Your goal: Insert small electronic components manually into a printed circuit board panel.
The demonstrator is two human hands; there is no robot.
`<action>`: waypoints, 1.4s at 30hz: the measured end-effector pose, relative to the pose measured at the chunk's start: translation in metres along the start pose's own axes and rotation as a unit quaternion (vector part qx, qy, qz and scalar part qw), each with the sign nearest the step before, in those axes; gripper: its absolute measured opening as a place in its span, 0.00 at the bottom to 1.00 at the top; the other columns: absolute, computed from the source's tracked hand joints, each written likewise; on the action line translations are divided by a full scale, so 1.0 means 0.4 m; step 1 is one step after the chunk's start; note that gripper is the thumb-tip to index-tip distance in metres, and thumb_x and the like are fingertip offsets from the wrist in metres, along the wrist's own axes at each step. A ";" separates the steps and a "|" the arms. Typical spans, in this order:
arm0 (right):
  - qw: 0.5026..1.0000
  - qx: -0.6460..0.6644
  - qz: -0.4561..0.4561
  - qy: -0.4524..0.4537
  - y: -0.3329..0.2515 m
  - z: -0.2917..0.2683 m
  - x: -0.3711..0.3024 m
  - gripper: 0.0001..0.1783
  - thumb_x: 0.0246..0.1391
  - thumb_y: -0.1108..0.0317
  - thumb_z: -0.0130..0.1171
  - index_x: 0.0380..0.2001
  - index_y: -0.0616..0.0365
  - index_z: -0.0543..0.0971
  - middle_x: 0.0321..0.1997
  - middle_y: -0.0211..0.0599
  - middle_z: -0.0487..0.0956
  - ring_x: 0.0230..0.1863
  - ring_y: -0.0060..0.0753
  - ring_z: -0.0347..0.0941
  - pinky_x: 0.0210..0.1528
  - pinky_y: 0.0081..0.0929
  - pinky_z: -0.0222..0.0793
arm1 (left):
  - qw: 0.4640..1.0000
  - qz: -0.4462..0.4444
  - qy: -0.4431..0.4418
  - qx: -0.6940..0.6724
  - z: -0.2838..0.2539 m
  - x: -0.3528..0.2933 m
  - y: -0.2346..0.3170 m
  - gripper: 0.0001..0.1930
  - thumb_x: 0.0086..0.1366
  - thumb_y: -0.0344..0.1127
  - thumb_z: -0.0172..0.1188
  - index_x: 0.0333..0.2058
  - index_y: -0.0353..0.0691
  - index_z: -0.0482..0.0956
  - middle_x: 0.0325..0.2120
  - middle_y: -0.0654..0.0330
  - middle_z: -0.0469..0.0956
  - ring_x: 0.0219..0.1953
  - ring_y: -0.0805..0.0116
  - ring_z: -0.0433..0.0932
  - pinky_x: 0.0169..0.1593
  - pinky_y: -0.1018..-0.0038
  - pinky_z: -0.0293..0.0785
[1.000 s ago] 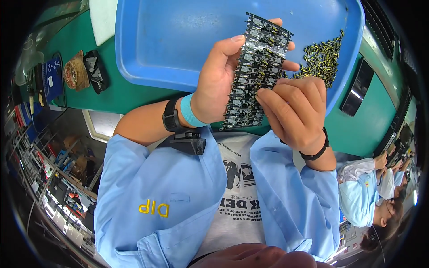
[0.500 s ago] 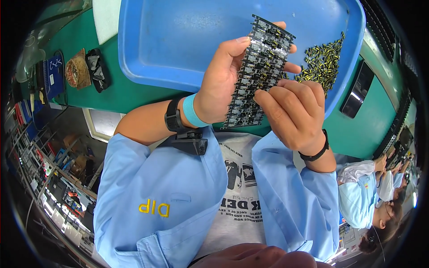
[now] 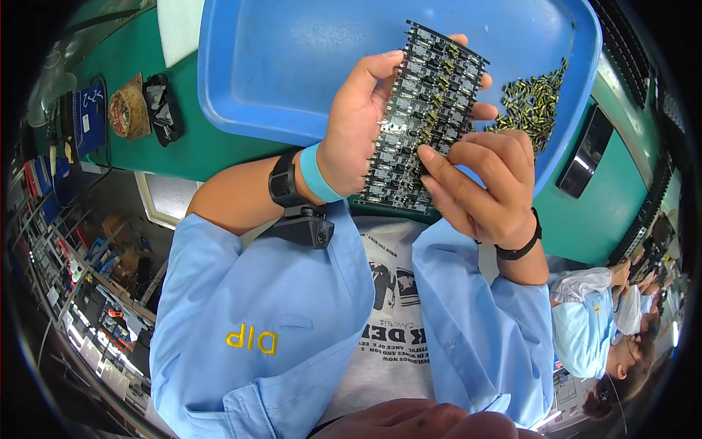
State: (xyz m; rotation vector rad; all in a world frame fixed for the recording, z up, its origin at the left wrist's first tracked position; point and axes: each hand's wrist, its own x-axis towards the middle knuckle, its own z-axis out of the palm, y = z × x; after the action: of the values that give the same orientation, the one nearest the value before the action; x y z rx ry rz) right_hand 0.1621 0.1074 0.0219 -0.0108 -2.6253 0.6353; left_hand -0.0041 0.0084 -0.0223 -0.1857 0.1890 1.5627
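A black circuit board panel (image 3: 401,139), crowded with small silvery parts, is tilted over the near edge of a blue tray. My left hand (image 3: 351,128) grips it, thumb on the left edge and fingertips showing past the right edge. Down its middle runs a row of small black-and-yellow capacitors (image 3: 433,117). My right hand (image 3: 486,183) is closed, with thumb and index fingertips together at the panel's face, near the lower end of that row. What lies between those fingertips is hidden. A heap of loose capacitors (image 3: 537,102) lies in the tray's right side.
The blue tray (image 3: 256,121) rests on a green tabletop (image 3: 212,157). A dark phone (image 3: 587,152) lies to its right. At left are a black open case (image 3: 161,110), a brown paper-like container (image 3: 128,110) and a blue folder (image 3: 89,121). Co-workers (image 3: 585,322) sit at far right.
The panel has turned slightly, showing its face and the capacitor row more fully. My right hand's fingers have shifted a little on the panel, and its lower fingers have loosened.
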 end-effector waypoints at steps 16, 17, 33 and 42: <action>0.994 0.079 -0.049 0.060 -0.018 0.033 -0.018 0.20 0.35 0.60 0.82 0.36 0.50 0.89 0.33 0.26 0.78 0.32 0.33 0.69 0.34 0.33 0.64 | 0.963 0.003 -0.142 -0.231 0.007 -0.005 -0.003 0.31 0.78 0.45 0.37 0.74 0.39 0.59 0.65 0.45 0.73 0.63 0.44 0.75 0.68 0.44 0.74; 0.994 0.078 -0.045 0.059 -0.020 0.034 -0.018 0.20 0.35 0.61 0.82 0.36 0.50 0.90 0.33 0.26 0.78 0.32 0.33 0.69 0.34 0.33 0.63 | 0.962 0.000 -0.143 -0.232 0.002 -0.004 -0.001 0.31 0.78 0.45 0.37 0.74 0.39 0.60 0.64 0.45 0.73 0.63 0.44 0.75 0.68 0.44 0.74; 0.983 0.182 0.015 -0.013 -0.017 0.018 -0.004 0.19 0.35 0.73 0.79 0.37 0.54 0.90 0.32 0.30 0.78 0.33 0.36 0.70 0.46 0.42 0.69 | 0.956 0.005 -0.171 -0.239 -0.018 0.002 -0.002 0.30 0.78 0.44 0.37 0.73 0.38 0.61 0.62 0.44 0.75 0.62 0.44 0.76 0.69 0.45 0.73; 0.981 0.195 0.012 -0.022 -0.016 0.017 0.000 0.18 0.37 0.74 0.78 0.37 0.55 0.90 0.32 0.31 0.78 0.33 0.37 0.70 0.47 0.44 0.69 | 0.955 0.015 -0.174 -0.239 -0.022 0.003 -0.004 0.27 0.79 0.43 0.39 0.70 0.37 0.64 0.59 0.45 0.76 0.60 0.45 0.77 0.68 0.47 0.76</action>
State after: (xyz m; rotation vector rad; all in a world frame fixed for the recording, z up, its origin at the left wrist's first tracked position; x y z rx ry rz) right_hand 0.1597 0.0987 0.0194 0.0904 -2.5005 1.1587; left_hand -0.0024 0.0076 -0.0311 -0.2821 -0.4703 1.6232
